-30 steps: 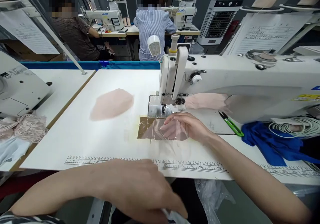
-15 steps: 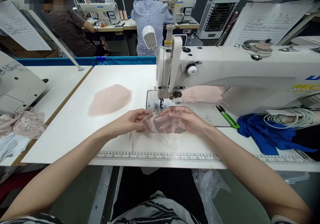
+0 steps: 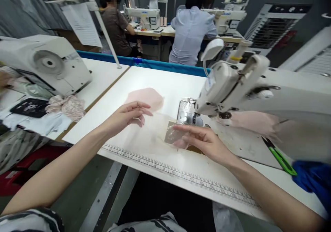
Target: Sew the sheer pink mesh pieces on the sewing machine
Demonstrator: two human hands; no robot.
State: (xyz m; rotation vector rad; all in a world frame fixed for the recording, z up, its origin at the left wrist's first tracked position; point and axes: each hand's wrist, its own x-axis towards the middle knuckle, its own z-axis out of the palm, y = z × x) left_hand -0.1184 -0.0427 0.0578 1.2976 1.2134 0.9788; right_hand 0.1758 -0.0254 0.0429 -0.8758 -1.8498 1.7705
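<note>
My left hand (image 3: 130, 115) is raised over the white table, just in front of a flat, sheer pink fabric piece (image 3: 148, 98). Its fingers are loosely bent and apart, and nothing shows in them. In front of the sewing machine's needle area (image 3: 196, 117), my right hand (image 3: 204, 140) has its thumb and fingers closed on a small clear, shiny sheet (image 3: 170, 132). Some fingertips look pinkish through it; its exact kind is unclear. The metal needle plate (image 3: 186, 110) lies just beyond this hand. Another pink fabric piece (image 3: 254, 122) lies beneath the machine arm.
Green thread snips (image 3: 280, 157) and blue cloth (image 3: 310, 180) lie at right. A printed ruler (image 3: 160, 166) runs along the table's front edge (image 3: 181, 183). Another machine (image 3: 49, 64) and lace bundles (image 3: 68, 108) are at left. Two people sit at machines behind the blue cloth edge.
My view has turned left. My left hand has come away from the clear sheet and moved left towards the pink piece; my right hand stays by the needle area.
</note>
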